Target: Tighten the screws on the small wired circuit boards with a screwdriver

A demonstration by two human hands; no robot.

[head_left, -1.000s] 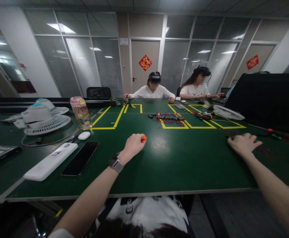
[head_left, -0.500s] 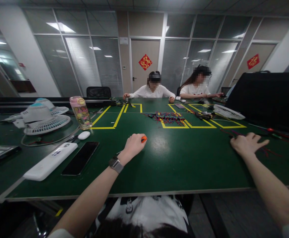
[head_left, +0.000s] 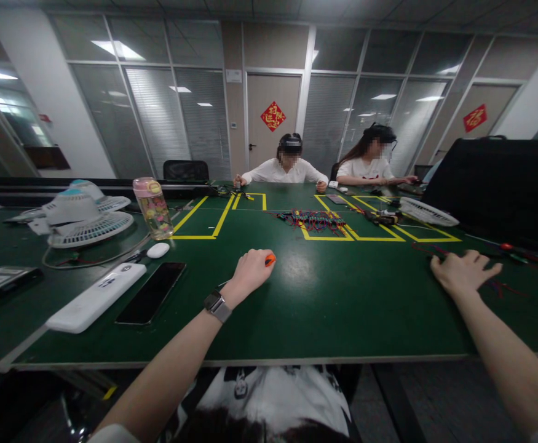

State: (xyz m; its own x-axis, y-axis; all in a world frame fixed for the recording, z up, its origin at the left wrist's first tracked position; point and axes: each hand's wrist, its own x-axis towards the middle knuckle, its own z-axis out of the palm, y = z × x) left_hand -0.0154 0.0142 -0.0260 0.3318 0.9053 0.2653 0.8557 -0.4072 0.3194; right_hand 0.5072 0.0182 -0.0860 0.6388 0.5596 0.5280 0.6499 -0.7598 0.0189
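My left hand (head_left: 250, 271) is closed over the green tabletop, a watch on its wrist. A small orange object (head_left: 269, 261) shows at the thumb side of the fist. Most of it is hidden by the fingers, so its kind does not show. A thin pale piece sticks out near the wrist. On the right, my right hand (head_left: 465, 272) rests palm down near the table surface with its fingers spread. Thin red and dark wires (head_left: 499, 286) lie beside and partly behind it. I see nothing held in that hand.
A bundle of coloured wires (head_left: 315, 219) lies ahead on yellow tape. On my left are a black phone (head_left: 152, 293), a white power bank (head_left: 97, 298), a bottle (head_left: 153, 209) and fans (head_left: 91, 227). A black case (head_left: 503, 191) stands right. Two people sit opposite.
Both my hands keep their poses; the view has shifted slightly. Across the table, one person's hand at the left has lifted a little. The other person's hands have shifted slightly.
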